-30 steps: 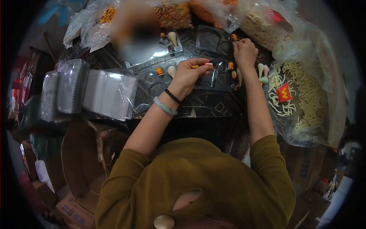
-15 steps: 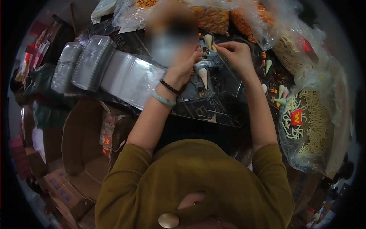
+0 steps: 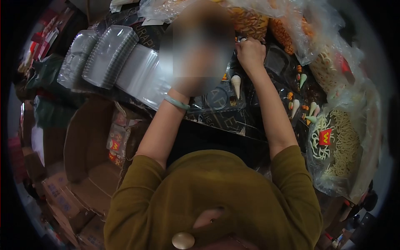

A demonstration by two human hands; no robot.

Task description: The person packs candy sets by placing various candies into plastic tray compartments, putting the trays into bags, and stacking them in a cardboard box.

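A blurred patch covers most of my left hand (image 3: 192, 82), so its fingers and anything in them are hidden. It is over the table, just right of a stack of clear plastic bags (image 3: 139, 75). My right hand (image 3: 251, 54) is farther right, its fingers curled in beside a clear bag of small orange pieces (image 3: 250, 24). Whatever the fingertips hold is too small to name. Between my forearms lies a miniature ice cream cone (image 3: 236, 85) on a clear plastic tray (image 3: 208, 114). Several tiny cones and a miniature green-topped cone (image 3: 303, 80) lie right of my right forearm.
Stacked clear plastic trays (image 3: 110, 56) stand at the left. An open bag of cream-coloured fry-like pieces (image 3: 343, 146) with a red fry box piece (image 3: 325, 136) is at the right. More filled bags line the back. An open cardboard box (image 3: 89, 150) sits below left.
My right hand has moved away to the back, and its fingers have curled in from a pinch near a cone. The camera view has shifted; my left hand has become covered by blur.
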